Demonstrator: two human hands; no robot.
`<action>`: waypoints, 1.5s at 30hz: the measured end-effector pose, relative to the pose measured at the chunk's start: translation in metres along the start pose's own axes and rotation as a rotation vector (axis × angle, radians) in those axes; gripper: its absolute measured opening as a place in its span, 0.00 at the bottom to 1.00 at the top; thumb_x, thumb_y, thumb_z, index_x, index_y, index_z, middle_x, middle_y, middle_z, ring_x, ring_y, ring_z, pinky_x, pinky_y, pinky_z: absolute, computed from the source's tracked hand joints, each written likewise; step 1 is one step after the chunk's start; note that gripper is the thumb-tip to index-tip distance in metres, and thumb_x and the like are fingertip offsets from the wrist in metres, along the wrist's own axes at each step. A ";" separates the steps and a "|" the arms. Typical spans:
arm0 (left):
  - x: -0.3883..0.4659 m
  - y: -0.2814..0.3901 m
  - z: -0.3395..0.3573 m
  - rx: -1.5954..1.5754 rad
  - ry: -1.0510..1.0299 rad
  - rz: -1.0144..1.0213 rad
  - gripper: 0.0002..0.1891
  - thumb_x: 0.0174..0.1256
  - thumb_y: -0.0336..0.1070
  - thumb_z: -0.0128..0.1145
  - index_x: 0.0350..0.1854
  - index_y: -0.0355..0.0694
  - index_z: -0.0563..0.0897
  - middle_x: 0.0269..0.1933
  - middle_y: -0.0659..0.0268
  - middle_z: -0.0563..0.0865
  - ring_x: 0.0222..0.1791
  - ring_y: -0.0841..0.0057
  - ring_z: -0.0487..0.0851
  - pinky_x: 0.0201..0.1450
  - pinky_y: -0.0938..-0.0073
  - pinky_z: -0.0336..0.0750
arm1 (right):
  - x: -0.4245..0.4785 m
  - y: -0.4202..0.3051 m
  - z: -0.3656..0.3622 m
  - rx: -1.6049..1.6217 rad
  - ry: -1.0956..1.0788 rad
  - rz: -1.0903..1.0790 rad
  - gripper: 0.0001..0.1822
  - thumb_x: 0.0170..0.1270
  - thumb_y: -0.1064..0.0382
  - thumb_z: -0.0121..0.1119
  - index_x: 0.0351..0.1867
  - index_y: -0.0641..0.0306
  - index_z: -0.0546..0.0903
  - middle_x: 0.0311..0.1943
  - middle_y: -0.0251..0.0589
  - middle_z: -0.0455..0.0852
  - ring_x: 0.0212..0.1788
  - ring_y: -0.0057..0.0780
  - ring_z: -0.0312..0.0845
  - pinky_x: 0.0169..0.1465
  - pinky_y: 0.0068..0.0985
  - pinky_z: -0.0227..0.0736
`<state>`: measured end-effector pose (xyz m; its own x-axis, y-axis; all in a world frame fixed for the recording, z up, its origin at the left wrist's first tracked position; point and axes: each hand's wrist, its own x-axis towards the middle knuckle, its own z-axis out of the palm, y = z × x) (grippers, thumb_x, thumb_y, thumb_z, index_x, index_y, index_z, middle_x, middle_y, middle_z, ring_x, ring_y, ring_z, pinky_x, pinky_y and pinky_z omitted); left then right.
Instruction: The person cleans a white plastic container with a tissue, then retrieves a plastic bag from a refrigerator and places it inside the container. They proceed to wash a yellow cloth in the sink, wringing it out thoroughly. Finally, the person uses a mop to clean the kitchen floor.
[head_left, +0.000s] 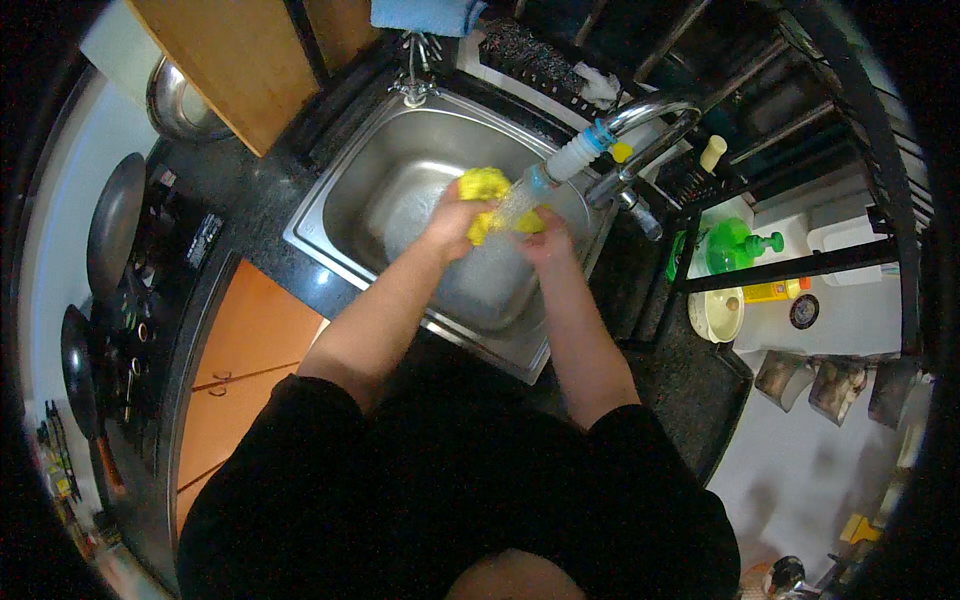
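Over the stainless steel sink (420, 172), my left hand (451, 225) grips one side of a crumpled yellow cloth (484, 184). My right hand (549, 238) has hold of the cloth's other side, at the right. Water runs from the flexible spout (574, 156) of a chrome faucet (660, 112) onto the cloth between my hands. The spray and the cloth partly hide the fingers of both hands.
A second small tap (414, 90) stands at the sink's far left corner. A wooden cabinet door (240, 67) juts in at upper left, above a pan (116, 225). To the right are a black rack (787, 266), a green pump bottle (731, 246) and a cream bowl (705, 319).
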<state>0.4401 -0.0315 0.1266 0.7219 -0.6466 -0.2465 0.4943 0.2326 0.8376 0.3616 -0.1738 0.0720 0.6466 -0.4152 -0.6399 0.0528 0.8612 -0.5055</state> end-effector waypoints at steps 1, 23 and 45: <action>0.003 -0.008 0.007 0.115 0.054 0.082 0.21 0.48 0.27 0.58 0.48 0.35 0.71 0.44 0.55 0.78 0.41 0.63 0.79 0.41 0.64 0.76 | -0.012 0.010 0.009 0.025 -0.132 0.062 0.19 0.59 0.55 0.48 0.48 0.62 0.71 0.45 0.43 0.76 0.47 0.41 0.73 0.52 0.40 0.68; -0.004 0.018 0.040 1.506 0.147 0.517 0.14 0.47 0.46 0.54 0.30 0.41 0.81 0.28 0.53 0.82 0.32 0.55 0.81 0.35 0.58 0.76 | -0.012 0.029 0.041 0.227 -0.748 0.222 0.17 0.60 0.53 0.44 0.45 0.60 0.74 0.44 0.40 0.77 0.48 0.39 0.72 0.51 0.38 0.69; 0.022 0.030 -0.020 0.201 0.068 -0.151 0.15 0.54 0.33 0.59 0.43 0.35 0.73 0.35 0.61 0.81 0.30 0.74 0.81 0.31 0.74 0.76 | -0.001 -0.001 0.019 -0.321 -0.416 -0.258 0.24 0.54 0.61 0.56 0.53 0.62 0.68 0.45 0.42 0.75 0.45 0.34 0.74 0.50 0.31 0.69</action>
<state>0.4809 -0.0240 0.1362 0.6815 -0.6108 -0.4032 0.4978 -0.0169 0.8671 0.3757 -0.1686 0.0838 0.8913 -0.3939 -0.2246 0.0568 0.5885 -0.8065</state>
